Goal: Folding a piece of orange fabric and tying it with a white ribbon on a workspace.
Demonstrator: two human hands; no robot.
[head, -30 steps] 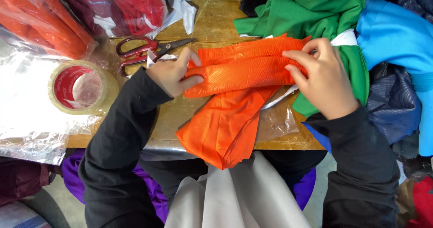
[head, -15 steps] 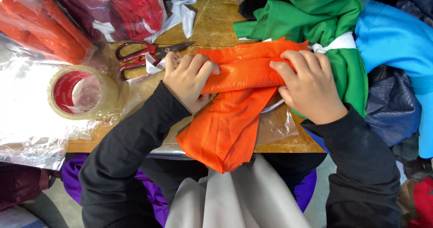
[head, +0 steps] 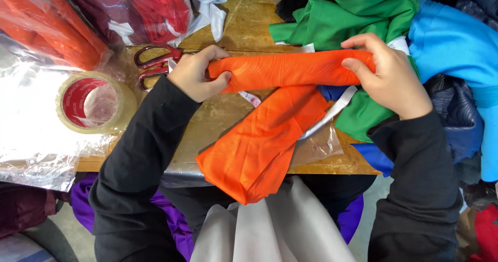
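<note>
A long piece of orange fabric is rolled into a horizontal band over the wooden table. My left hand grips the band's left end. My right hand pinches its right end. The rest of the orange cloth hangs down from the band's middle and drapes over the table's front edge toward my lap. Both sleeves are black.
Red-handled scissors lie just left of my left hand. A roll of clear tape sits on plastic wrap at the left. Bagged orange and red fabric fills the back left. Green cloth and blue cloth pile up at the right.
Both hands moved apart along the orange cloth, from its middle to its ends, and the folded section is now drawn into a tighter, narrower band raised slightly.
</note>
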